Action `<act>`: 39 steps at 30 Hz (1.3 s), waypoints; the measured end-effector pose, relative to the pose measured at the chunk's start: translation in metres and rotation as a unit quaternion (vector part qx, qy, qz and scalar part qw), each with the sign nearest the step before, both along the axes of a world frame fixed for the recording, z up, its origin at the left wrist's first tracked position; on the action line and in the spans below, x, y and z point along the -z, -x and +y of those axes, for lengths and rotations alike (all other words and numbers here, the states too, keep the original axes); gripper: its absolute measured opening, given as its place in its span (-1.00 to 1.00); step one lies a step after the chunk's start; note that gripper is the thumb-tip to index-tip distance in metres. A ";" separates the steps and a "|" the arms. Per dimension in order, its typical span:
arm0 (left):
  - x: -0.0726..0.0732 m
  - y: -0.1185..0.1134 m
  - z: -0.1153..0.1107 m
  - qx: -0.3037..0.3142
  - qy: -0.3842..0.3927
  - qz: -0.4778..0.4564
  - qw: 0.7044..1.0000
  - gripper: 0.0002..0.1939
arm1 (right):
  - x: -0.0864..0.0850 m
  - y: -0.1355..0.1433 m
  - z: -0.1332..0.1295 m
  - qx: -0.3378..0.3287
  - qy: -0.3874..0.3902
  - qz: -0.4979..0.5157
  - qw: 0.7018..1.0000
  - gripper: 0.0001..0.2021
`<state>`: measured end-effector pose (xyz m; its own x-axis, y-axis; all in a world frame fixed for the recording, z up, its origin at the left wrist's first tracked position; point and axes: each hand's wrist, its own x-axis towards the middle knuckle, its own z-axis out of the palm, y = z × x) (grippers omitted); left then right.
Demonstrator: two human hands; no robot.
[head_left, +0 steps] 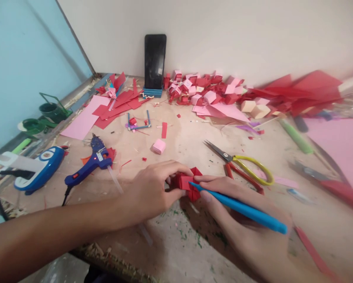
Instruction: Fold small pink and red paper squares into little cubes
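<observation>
A small folded red paper box point(186, 181) with flaps spread at one end is pinched between the thumb and fingers of my left hand point(154, 186). My right hand point(241, 216) grips a blue pen point(238, 205), and its tip touches the face of the red box. Part of the box is hidden behind my fingers. Just beyond my hands lies a small pink paper cube point(159, 146). Scissors point(232, 159) with one yellow and one red handle lie half open, close past my right hand.
A blue glue gun point(90, 161) and a blue-white tool point(41, 169) lie left. A phone point(155, 61) stands on a blue holder at the back. Beside it are piled paper cubes point(208, 88) and red sheets point(306, 92). A pink sheet point(341, 145) and blurred red-handled tool point(341, 192) lie right.
</observation>
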<state>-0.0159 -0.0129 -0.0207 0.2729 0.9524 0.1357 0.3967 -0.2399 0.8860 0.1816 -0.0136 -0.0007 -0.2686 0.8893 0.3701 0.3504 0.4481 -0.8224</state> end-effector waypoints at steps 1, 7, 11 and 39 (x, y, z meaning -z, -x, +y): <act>0.000 0.000 0.000 -0.001 0.001 0.000 1.000 -0.74 | 0.000 0.000 0.000 0.000 0.002 -0.004 1.000 -0.85; 0.001 0.000 0.000 0.003 0.001 -0.006 1.000 -0.73 | 0.000 0.001 -0.003 0.018 -0.004 -0.008 1.000 -0.89; 0.000 0.000 0.001 0.005 -0.007 -0.003 1.000 -0.74 | 0.000 0.001 -0.005 0.035 0.011 -0.014 0.999 -0.89; 0.003 0.001 0.001 0.009 -0.022 0.002 1.000 -0.69 | -0.002 0.001 -0.002 -0.040 -0.026 -0.023 0.999 -0.81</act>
